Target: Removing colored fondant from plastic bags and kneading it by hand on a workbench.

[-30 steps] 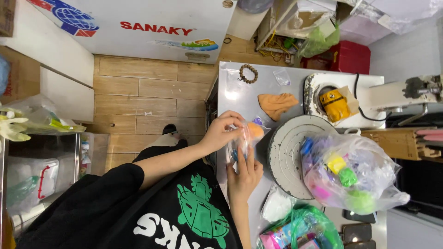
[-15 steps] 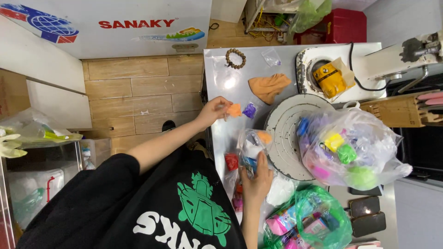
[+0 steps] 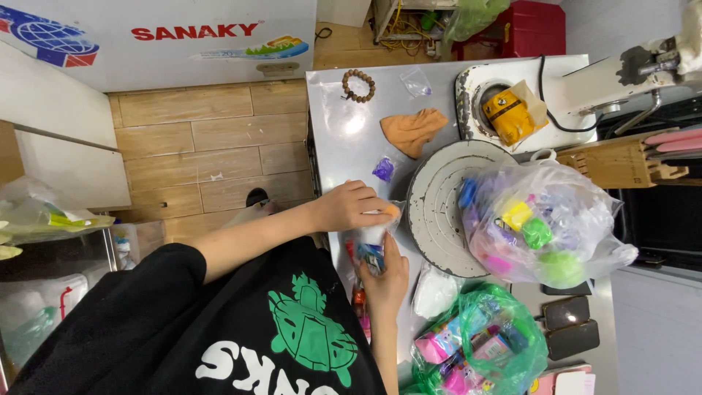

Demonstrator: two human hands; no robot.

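Steel table [image 3: 344,139] first: at its near edge my right hand [image 3: 386,276] is clamped on a small clear pouch [image 3: 373,241], and my left hand [image 3: 351,208] pinches an orange lump [image 3: 393,211] at its mouth. I'd hold that mouth steady and wide.

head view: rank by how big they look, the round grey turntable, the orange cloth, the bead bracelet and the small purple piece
1. round grey turntable, though a bag covers part of it
2. orange cloth
3. bead bracelet
4. small purple piece
All lie on the same steel counter, so nearness hardly skews this.
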